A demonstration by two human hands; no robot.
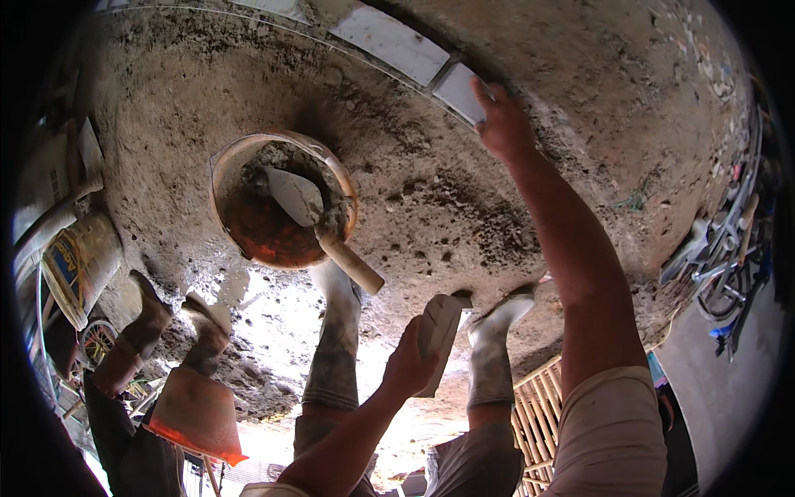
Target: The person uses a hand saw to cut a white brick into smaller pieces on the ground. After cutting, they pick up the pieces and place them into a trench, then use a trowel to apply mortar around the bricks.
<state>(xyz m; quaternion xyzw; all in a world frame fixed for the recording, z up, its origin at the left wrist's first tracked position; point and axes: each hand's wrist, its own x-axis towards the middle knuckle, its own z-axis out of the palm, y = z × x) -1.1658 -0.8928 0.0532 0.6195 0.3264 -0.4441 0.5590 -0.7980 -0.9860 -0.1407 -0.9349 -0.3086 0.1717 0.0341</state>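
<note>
My left hand is closed round a pale, narrow brick, held tilted in front of my legs. With my arm stretched forward, my right hand grips the end of a white brick in a row. Beside it lies a longer white brick, with a dark joint between the two. A thin string runs along the row's near side. On the ground to the left stands a round bucket holding grey mortar. A trowel rests in it, its wooden handle over the rim.
Another person's boots stand at the left, near an orange-and-white container. A sack lies at the far left. Tools and metal parts are heaped at the right. Loose crumbs of soil cover the ground; slatted wood is behind my boots.
</note>
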